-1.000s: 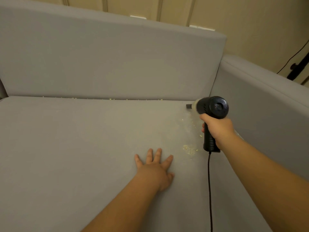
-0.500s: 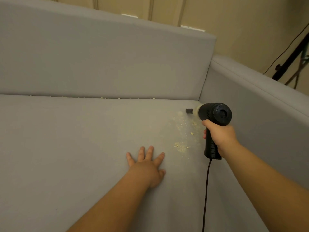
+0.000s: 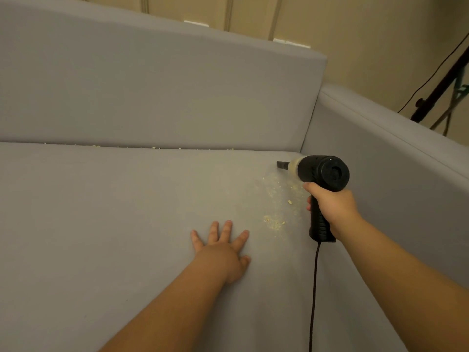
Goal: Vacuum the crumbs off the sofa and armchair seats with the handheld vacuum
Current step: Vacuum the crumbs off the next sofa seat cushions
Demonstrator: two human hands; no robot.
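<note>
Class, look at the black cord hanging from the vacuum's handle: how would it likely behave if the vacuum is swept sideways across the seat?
The cord is thin and hangs slack below the handheld vacuum, so it is probably floppy and would trail behind. It looks light, unlikely to resist the right hand. Dragging on the seat cushion, it might disturb the crumbs.

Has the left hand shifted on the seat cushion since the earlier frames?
No. The left hand lies flat at the same spot, just left of the nearest crumb patch.
</note>
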